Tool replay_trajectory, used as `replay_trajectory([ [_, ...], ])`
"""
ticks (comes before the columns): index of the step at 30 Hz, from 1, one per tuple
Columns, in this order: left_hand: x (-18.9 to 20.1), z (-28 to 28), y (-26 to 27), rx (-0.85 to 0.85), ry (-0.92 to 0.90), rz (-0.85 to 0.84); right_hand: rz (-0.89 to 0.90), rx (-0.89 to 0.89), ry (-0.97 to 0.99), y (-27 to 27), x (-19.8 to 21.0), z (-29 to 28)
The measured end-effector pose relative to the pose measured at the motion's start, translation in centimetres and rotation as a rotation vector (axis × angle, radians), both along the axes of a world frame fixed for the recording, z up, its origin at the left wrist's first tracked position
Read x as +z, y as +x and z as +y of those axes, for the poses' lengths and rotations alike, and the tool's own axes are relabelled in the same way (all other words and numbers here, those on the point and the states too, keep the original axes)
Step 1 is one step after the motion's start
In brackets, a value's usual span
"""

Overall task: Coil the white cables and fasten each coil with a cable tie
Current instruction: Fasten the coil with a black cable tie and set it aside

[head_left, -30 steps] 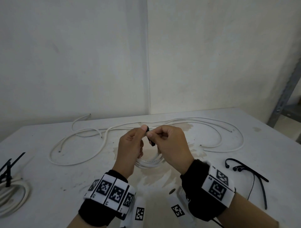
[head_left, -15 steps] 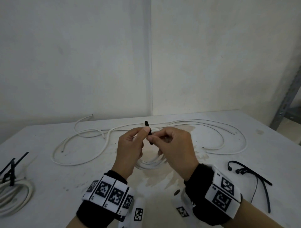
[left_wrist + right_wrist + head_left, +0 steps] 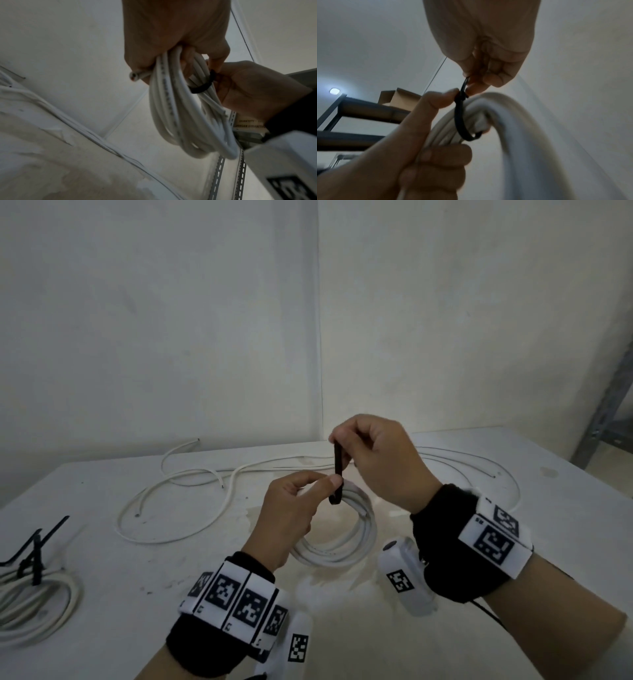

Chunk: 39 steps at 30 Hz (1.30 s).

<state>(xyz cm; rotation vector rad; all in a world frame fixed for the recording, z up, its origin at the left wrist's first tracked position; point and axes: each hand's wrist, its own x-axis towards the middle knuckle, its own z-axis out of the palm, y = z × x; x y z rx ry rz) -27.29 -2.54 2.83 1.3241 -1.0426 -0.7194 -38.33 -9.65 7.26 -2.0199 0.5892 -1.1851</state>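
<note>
A coil of white cable (image 3: 356,529) hangs just above the table, gripped at its top by my left hand (image 3: 329,484). A black cable tie (image 3: 338,470) loops round the coil's strands. My left thumb presses beside the tie's head. My right hand (image 3: 337,440) is higher and pinches the tie's tail, which is stretched upward. The left wrist view shows the tie's loop (image 3: 204,86) still loose around the coil (image 3: 180,108). In the right wrist view the tie (image 3: 458,119) runs from my fingers down around the coil (image 3: 513,121).
A tied coil (image 3: 37,601) with a black tie (image 3: 34,556) lies at the table's left edge. Loose white cables (image 3: 171,491) sprawl across the back of the table (image 3: 102,542). A metal shelf upright (image 3: 609,405) stands at the right.
My right hand has risen above the left, drawing the tie's tail upward. The coil has come up off the table and now shows below my hands.
</note>
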Motion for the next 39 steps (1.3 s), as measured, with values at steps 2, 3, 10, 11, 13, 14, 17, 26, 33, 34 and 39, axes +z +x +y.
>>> replay_trajectory([
  [2, -0.1, 0.0, -0.2, -0.002, -0.002, -0.017, -0.068, -0.021, 0.019, -0.1, 0.4, -0.1],
  [3, -0.1, 0.1, -0.2, 0.001, 0.002, -0.023, -0.086, -0.018, 0.04, -0.1, 0.4, 0.0],
  [10, -0.2, 0.6, 0.1, 0.006, -0.017, 0.017, 0.092, 0.086, 0.11, -0.3, -1.2, 0.3],
  [11, -0.1, 0.7, 0.1, 0.003, -0.018, 0.006, 0.081, 0.079, 0.096, -0.3, -1.2, 0.4],
  [13, 0.2, 0.7, 0.0, -0.001, -0.018, -0.017, 0.064, 0.046, 0.018, -0.1, -1.5, 0.7],
  [14, 0.3, 0.7, 0.0, -0.003, -0.018, -0.023, 0.06, 0.021, -0.04, -0.1, -1.5, 0.9],
  [17, 0.7, 0.8, -0.1, -0.023, -0.033, -0.034, 0.024, -0.023, -0.18, 0.1, -1.6, 1.3],
  [26, 0.8, 1.6, -0.2, -0.018, -0.037, -0.061, -0.046, -0.093, -0.087, 0.8, -1.7, 1.1],
  [33, 1.1, 1.8, 0.1, -0.022, -0.038, -0.088, -0.087, -0.037, 0.052, 1.2, -2.0, 1.2],
  [34, 1.1, 1.9, 0.4, -0.014, -0.028, -0.087, -0.053, 0.005, 0.093, 1.3, -2.2, 1.2],
  [39, 0.3, 2.2, 3.0, 0.085, 0.047, 0.029, 0.206, 0.259, 0.269, 1.9, -3.9, 1.8],
])
